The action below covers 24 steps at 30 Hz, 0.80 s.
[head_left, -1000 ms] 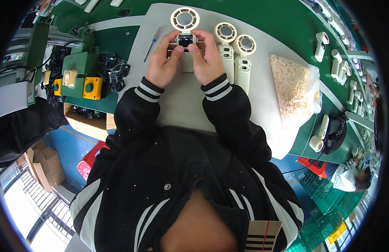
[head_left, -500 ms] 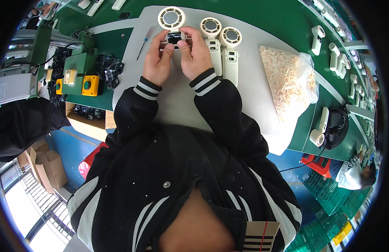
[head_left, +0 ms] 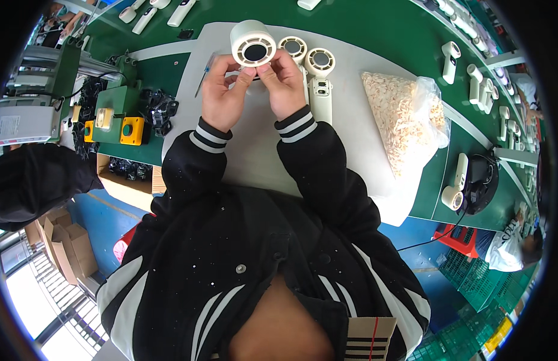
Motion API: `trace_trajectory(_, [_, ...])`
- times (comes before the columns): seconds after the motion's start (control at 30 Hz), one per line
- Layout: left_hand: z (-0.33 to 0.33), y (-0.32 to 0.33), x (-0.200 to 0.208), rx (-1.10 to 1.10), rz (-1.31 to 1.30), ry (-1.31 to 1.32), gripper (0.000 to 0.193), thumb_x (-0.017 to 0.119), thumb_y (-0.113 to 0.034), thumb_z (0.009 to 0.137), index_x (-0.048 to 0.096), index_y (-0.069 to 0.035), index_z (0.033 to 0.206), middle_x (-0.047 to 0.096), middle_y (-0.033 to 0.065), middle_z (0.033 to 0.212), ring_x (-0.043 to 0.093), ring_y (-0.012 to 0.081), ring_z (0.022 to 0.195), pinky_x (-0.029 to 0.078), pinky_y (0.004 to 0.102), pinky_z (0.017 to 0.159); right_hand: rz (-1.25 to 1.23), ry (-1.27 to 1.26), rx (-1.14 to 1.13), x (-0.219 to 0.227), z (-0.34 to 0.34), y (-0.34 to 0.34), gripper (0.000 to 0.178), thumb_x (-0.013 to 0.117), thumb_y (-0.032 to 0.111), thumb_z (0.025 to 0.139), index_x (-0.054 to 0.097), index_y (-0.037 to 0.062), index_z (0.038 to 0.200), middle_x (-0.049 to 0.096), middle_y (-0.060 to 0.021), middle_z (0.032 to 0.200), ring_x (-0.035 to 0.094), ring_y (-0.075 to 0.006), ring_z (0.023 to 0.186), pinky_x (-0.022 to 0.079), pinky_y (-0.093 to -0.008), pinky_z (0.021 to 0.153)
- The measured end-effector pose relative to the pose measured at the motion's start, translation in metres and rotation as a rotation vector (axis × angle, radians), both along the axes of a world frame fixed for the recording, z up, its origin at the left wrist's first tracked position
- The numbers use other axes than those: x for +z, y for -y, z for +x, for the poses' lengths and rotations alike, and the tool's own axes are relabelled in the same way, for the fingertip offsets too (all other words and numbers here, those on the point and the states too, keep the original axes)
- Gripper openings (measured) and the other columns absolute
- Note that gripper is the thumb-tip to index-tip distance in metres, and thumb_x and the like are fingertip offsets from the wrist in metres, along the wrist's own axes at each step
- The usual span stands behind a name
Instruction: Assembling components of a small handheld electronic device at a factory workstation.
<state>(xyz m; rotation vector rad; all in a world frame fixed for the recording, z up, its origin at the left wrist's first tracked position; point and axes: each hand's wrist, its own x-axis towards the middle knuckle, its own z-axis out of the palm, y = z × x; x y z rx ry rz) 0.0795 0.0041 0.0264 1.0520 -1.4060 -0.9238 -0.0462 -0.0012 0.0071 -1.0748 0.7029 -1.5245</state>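
A cream handheld fan [head_left: 250, 37] is held between my two hands above the grey mat [head_left: 255, 159]. Its round grille head leans toward me and hides most of the body under it. My left hand [head_left: 222, 99] has its fingers curled around the fan's left side, thumb near the front. On the other side, my right hand [head_left: 284, 90] grips it with thumb and bent fingers. Just to the right lie two more cream fans, one [head_left: 293, 47] partly covered by my right hand and the other [head_left: 320, 96] fully showing. A thin screwdriver [head_left: 205, 72] lies beside my left hand.
A clear bag of small pale parts [head_left: 399, 120] rests on the mat's right side. To the left stand a green fixture with yellow button boxes [head_left: 132, 131] and a pile of black parts [head_left: 161, 111]. Several fans [head_left: 451, 60] lie around the green table.
The held fan has tipped, so its head now faces me and hides the dark part of the body seen before. Both hands remain on it. The whole view has shifted slightly.
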Motion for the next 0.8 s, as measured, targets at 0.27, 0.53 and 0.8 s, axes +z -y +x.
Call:
trace_trajectory(0.27, [-0.019,0.019,-0.001,-0.059,0.026,-0.115,0.016,0.066,-0.009,0.092,0.063,-0.002,0.105,0.062,0.0059,0.101,0.055,0.0114,0.082,0.045,0.0232,0.075,0.009,0.065,-0.101,-0.001,-0.008,0.007,0.020,0.056,0.001,0.095,0.054,0.0019,0.115,0.060,-0.0085,0.105,0.056,-0.0145,0.094,0.047,-0.0263,0.086])
trace_trajectory(0.53, [0.017,0.076,0.011,-0.236,-0.062,0.280,0.028,0.060,-0.023,0.097,0.065,-0.004,0.117,0.065,0.0065,0.105,0.058,0.0152,0.086,0.047,0.0259,0.078,0.013,0.030,-0.118,-0.004,-0.015,0.008,0.046,0.053,-0.006,0.092,0.041,0.0035,0.135,0.060,-0.0151,0.116,0.059,-0.0202,0.100,0.049,-0.0309,0.089])
trace_trajectory(0.8, [0.127,0.202,-0.040,-0.022,-0.120,0.879,0.033,0.054,-0.011,0.090,0.064,-0.014,0.122,0.062,0.0084,0.117,0.058,0.0287,0.101,0.048,0.0351,0.090,0.206,0.020,-0.079,0.019,-0.032,0.026,0.045,0.055,-0.002,0.091,0.043,0.0023,0.133,0.060,-0.0188,0.114,0.063,-0.0247,0.095,0.052,-0.0348,0.083])
